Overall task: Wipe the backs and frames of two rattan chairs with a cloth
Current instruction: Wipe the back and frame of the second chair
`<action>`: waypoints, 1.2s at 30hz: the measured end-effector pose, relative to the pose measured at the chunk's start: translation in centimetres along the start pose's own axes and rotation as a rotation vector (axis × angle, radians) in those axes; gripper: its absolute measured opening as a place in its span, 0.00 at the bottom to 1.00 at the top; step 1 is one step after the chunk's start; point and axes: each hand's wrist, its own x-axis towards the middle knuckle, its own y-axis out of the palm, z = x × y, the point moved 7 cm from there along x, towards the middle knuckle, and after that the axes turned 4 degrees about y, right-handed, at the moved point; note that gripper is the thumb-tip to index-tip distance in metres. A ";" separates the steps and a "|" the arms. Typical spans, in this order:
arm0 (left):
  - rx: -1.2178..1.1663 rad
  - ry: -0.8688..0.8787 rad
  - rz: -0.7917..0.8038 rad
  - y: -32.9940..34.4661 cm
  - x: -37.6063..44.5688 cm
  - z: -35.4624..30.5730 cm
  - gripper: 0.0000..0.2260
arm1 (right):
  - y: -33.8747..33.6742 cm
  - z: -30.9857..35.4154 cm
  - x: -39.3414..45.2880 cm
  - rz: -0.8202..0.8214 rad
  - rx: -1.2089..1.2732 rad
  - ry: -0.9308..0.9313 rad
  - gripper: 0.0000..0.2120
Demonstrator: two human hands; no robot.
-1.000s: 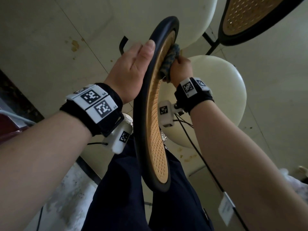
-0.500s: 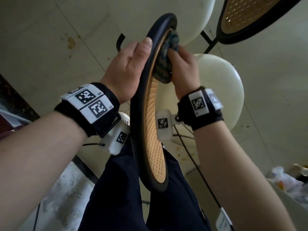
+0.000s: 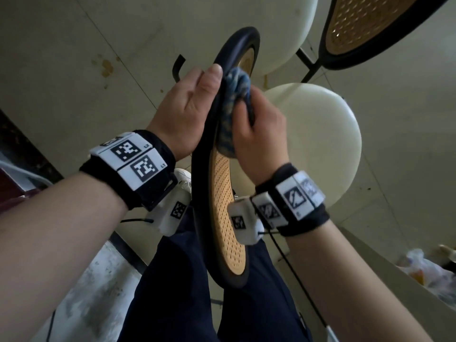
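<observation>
**Steadily bracing one side while we wipe the other**

Right now we hold the near chair's oval back (image 3: 223, 218) edge-on between our two hands, and each hand has its own job. Our left hand (image 3: 187, 112) lies flat against the outer face of the dark frame (image 3: 199, 169), fingers straight and close together, the thumb resting along the rim; it grips nothing. We judge that it is there as a brace, so the back does not swing away under pressure from the other side. Our right hand (image 3: 259, 134) has its fingers curled round a bunched blue cloth (image 3: 234, 104) and presses it against the inner face, high on the back where the woven rattan panel meets the frame. Bunching the cloth gives us a firm pad to push with.

The cream seat (image 3: 320, 144) of this chair sits below and to the right. The second chair's back (image 3: 365, 28) stands well apart at the top right, with no cloth near it.

Much is hidden from us. The cloth and our knuckles cover the stretch being wiped, so we cannot tell how clean it is. Our left fingertips are behind the frame. The second chair is cut off by the picture's edge, and a pale bag (image 3: 424, 267) at the lower right is too blurred to identify.
</observation>
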 end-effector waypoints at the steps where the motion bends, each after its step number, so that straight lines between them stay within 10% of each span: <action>1: 0.003 0.001 0.004 0.0 0.0 0.0 0.28 | 0.3 -0.6 1.2 -0.008 -0.023 0.031 0.07; 11: -0.004 -0.020 0.039 0.4 0.1 0.4 0.27 | 6.3 -14.3 9.4 0.277 -0.405 0.587 0.12; 17: -0.025 -0.011 0.027 0.4 0.1 0.4 0.26 | 4.9 -12.3 8.3 0.306 -0.465 0.415 0.13; 31: -0.001 -0.025 -0.009 0.0 0.0 0.3 0.24 | 0.8 -1.7 -1.4 0.363 0.315 0.036 0.16; 36: 0.006 -0.021 0.001 0.2 0.0 0.4 0.27 | 0.3 -0.9 1.2 0.062 0.105 -0.050 0.10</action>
